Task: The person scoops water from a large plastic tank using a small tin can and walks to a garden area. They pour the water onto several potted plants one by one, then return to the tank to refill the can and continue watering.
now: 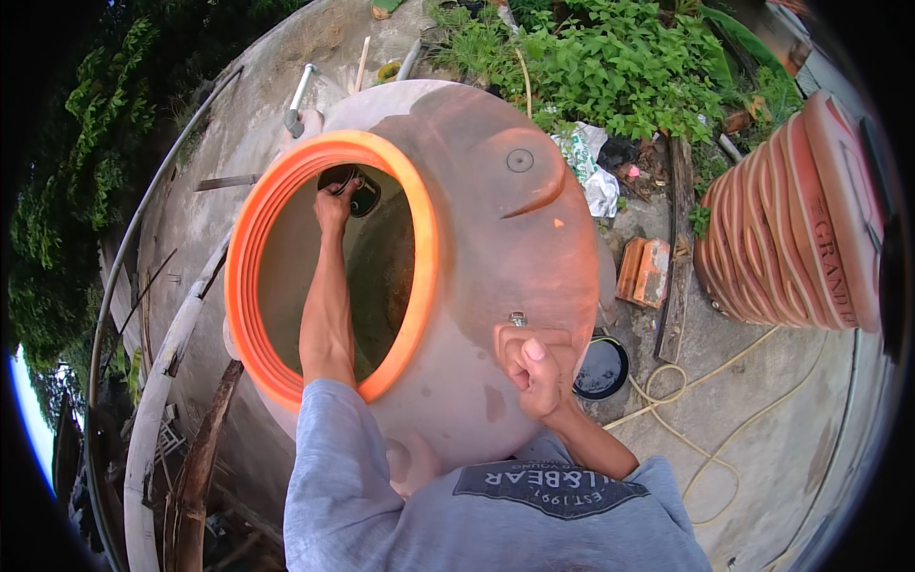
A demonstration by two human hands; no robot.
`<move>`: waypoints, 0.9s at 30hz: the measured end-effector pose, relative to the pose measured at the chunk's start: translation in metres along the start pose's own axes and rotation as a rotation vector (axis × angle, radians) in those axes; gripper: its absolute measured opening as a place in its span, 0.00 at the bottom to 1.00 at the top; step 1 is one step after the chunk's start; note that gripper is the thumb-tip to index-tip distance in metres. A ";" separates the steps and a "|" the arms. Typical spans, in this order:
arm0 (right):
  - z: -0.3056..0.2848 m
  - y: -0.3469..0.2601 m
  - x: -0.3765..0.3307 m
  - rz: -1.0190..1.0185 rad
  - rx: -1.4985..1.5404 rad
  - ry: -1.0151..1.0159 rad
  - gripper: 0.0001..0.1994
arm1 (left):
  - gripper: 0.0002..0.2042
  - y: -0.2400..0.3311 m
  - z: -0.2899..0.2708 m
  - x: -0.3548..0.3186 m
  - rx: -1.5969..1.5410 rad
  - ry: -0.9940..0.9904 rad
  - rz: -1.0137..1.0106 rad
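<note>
A big terracotta-coloured tank (477, 257) lies on its side in front of me, its round opening ringed by a ribbed orange rim (427, 257). Through that opening reaches my left arm. Deep inside, my left hand (334, 198) is closed at a dark round bucket (365, 197), apparently gripping its thin handle; the fingertips are partly lost in shadow. My right hand (536, 374) is curled into a fist, thumb uppermost, against the tank's side. Just above it a small metal fitting (518, 318) sticks out of the wall. Whatever the fist may contain is hidden.
Right of the tank sit a black tub of water (601, 368), orange bricks (642, 272) and a yellowish hose (667, 396). A second ribbed tank (796, 224) stands farther right. Leafy plants (629, 71) grow behind; a curved pale pole (152, 419) runs along the left.
</note>
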State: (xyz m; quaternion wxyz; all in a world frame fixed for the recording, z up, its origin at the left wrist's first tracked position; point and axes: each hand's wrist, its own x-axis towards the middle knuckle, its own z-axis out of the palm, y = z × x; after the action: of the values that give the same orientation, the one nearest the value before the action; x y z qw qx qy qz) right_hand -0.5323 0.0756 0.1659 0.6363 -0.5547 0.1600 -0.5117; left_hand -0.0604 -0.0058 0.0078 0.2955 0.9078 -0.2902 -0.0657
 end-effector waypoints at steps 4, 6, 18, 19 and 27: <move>0.007 -0.002 0.005 -0.055 0.015 -0.048 0.24 | 0.28 -0.003 0.011 0.021 -0.085 0.153 0.006; 0.013 0.020 0.005 0.132 -0.061 0.019 0.25 | 0.27 -0.003 0.017 0.026 -0.162 0.179 -0.001; 0.021 0.007 0.009 0.100 0.049 -0.076 0.22 | 0.21 0.000 0.030 0.020 -0.310 0.240 0.073; 0.023 0.014 0.007 0.155 0.005 -0.041 0.23 | 0.19 -0.003 0.032 0.024 -0.337 0.245 0.137; 0.020 0.034 0.002 0.279 -0.182 0.061 0.26 | 0.12 0.008 0.040 0.029 -0.398 0.210 0.147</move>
State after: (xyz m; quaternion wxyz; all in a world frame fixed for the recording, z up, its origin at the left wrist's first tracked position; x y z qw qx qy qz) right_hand -0.4998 0.0799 0.1439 0.6431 -0.5668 0.3002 -0.4184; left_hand -0.0520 -0.0476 -0.0183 0.5013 0.8098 -0.3047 -0.0053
